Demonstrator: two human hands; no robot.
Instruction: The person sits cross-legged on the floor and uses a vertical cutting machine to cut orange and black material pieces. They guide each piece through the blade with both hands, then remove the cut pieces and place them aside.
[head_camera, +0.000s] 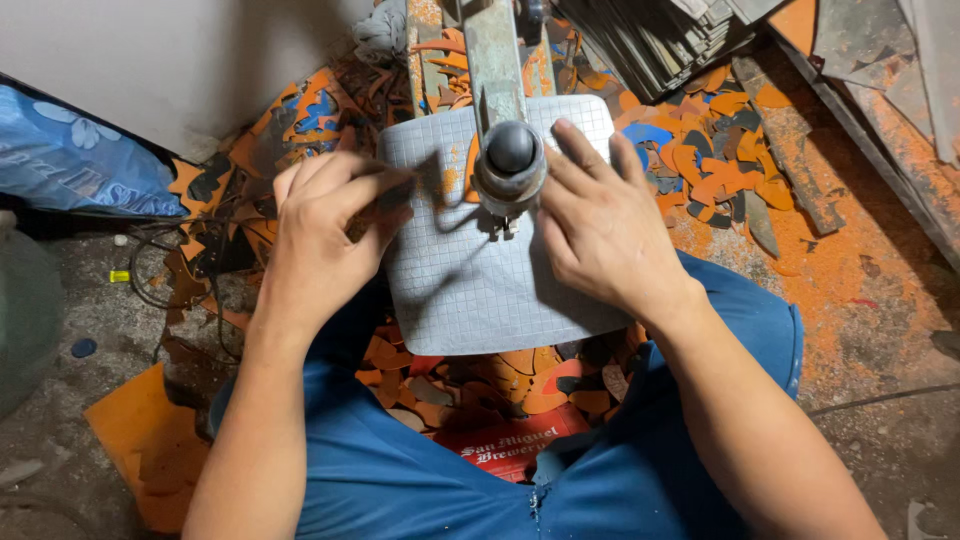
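Note:
A grey gridded work plate (470, 290) sits in front of me, under the metal arm of a small cutting machine with a round black knob (511, 148). My left hand (325, 235) pinches a thin dark piece of material at the plate's left edge. My right hand (598, 222) presses flat on the plate just right of the knob, fingers pointing toward the machine arm. An orange piece (470, 165) shows under the machine head between both hands.
Orange, blue and dark offcuts (715, 160) litter the floor around the plate and between my knees (500, 385). A stack of grey sheets (650, 35) lies at top right, a blue printed bag (70, 160) at left, a red carton (510, 445) below.

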